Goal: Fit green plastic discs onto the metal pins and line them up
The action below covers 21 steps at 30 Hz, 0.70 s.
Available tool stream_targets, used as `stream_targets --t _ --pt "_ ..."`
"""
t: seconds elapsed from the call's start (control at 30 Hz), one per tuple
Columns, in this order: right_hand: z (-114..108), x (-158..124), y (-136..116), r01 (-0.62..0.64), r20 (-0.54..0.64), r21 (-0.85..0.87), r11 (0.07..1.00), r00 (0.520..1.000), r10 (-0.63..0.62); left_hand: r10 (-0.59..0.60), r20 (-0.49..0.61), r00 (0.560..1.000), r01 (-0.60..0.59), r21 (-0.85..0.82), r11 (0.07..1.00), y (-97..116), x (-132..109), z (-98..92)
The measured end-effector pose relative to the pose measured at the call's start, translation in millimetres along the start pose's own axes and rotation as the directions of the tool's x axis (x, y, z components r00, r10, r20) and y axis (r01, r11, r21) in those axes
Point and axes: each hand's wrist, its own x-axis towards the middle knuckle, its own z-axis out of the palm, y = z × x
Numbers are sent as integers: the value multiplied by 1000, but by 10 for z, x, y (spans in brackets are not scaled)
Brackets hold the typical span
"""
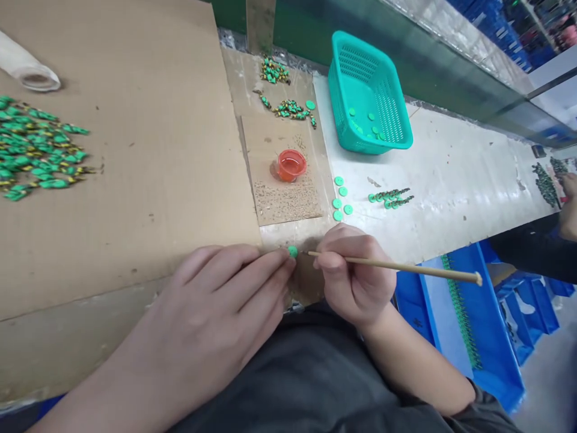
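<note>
Between the fingertips of my left hand (234,294) is a small round green disc (293,251), held at the near edge of the bench. My right hand (356,273) pinches a thin wooden stick (406,266) like a pen; its tip points left and stops just short of the disc. Ahead of my hands a red cup (291,165) of liquid stands on a cardboard piece (265,201) speckled with small marks. Several loose green discs (337,204) lie to the right of that cardboard.
A green plastic basket (369,96) with several discs stands at the back. Green beaded pieces lie in a pile (40,150) at left and a small group (391,198) at right. Blue trays (487,337) sit below the bench at right. Another person's hand (570,210) shows far right.
</note>
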Motion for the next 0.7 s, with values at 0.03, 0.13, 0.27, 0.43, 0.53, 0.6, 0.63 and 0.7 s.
stream_targets --t 0.03,0.13,0.27,0.43,0.53,0.6,0.63,0.7 --pt "1 19 6 28 3 0 1000 1000 -28 -8 5 1000 8 -10 1000 4 4 -2" --pt "8 59 19 87 16 -9 996 996 -86 -1 18 1000 1 2 1000 15 25 -7" --pt "12 67 18 70 44 -38 997 997 -69 14 24 1000 -14 19 1000 19 47 -13" --pt "12 78 4 58 62 -70 996 997 -53 12 27 1000 -12 14 1000 19 55 -25" --pt "13 81 4 47 63 -76 996 997 -42 8 30 1000 -9 16 1000 19 61 -23" --pt "15 78 8 43 66 -77 996 997 -38 9 31 999 -9 18 1000 19 62 -21" --pt "16 76 10 44 66 -76 996 997 -39 11 29 1000 -12 18 1000 19 61 -21" --pt "18 71 13 46 68 -73 996 997 -41 14 24 1000 -14 17 1000 22 56 -24"
